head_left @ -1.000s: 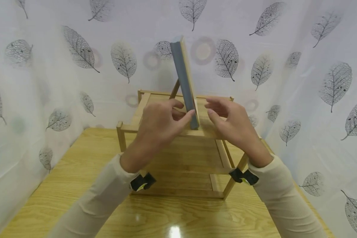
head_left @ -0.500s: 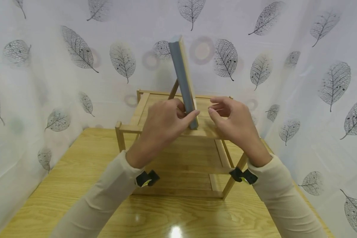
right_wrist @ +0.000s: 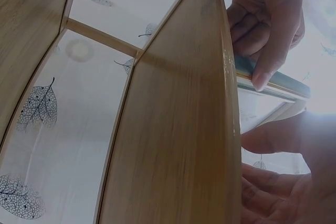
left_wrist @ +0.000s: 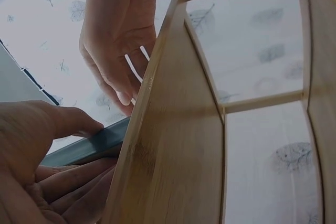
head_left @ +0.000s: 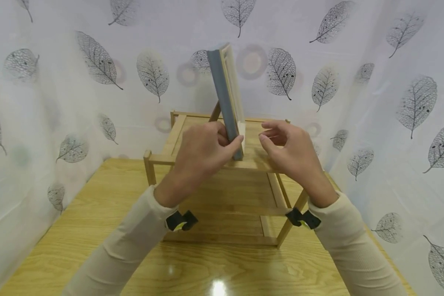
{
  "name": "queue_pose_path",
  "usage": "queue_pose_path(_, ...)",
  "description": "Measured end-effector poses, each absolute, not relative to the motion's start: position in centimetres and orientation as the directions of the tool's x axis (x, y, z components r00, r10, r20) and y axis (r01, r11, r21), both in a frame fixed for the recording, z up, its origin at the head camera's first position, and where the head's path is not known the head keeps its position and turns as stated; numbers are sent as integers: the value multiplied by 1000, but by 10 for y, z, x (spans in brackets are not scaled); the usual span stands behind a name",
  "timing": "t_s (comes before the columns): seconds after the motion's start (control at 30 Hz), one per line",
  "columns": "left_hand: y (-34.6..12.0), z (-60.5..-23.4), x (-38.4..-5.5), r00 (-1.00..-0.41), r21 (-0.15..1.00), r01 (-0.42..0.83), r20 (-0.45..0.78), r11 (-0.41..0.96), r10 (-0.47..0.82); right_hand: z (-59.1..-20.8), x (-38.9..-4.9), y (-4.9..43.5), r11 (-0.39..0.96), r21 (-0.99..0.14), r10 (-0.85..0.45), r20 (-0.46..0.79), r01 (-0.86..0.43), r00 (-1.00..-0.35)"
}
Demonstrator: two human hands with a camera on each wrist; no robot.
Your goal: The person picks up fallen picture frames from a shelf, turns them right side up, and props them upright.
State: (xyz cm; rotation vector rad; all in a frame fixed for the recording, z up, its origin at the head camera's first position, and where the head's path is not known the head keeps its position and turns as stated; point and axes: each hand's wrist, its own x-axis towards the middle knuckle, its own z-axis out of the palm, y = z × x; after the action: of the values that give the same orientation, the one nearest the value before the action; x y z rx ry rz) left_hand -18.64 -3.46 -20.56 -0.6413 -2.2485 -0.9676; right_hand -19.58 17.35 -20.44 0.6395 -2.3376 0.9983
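Note:
A blue-grey picture frame, seen nearly edge-on in the head view, stands on the top of the wooden shelf rack. It leans left at the top, its pale recessed face to the right. My left hand pinches its lower part, thumb on the near edge and fingers at the left side. A short gap to the right separates my right hand, fingers loosely bent and holding nothing. The frame's blue edge shows under the left thumb in the left wrist view. Behind it slants a wooden strut.
The rack has lower shelves and stands on a wood-grain table. A white curtain with leaf prints surrounds the table at the back and sides. Raised rails edge the rack's top.
The frame has turned slightly, showing more of its pale right face. My left hand has shifted a little, its thumb now against the edge. The right hand has moved slightly right.

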Motion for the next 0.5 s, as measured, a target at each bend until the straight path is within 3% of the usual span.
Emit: queue_pose_path(0.5,-48,-202,-187,-777,543,570,600,617,190,-204,-195,176,632,-530,-203,590,-565,-781)
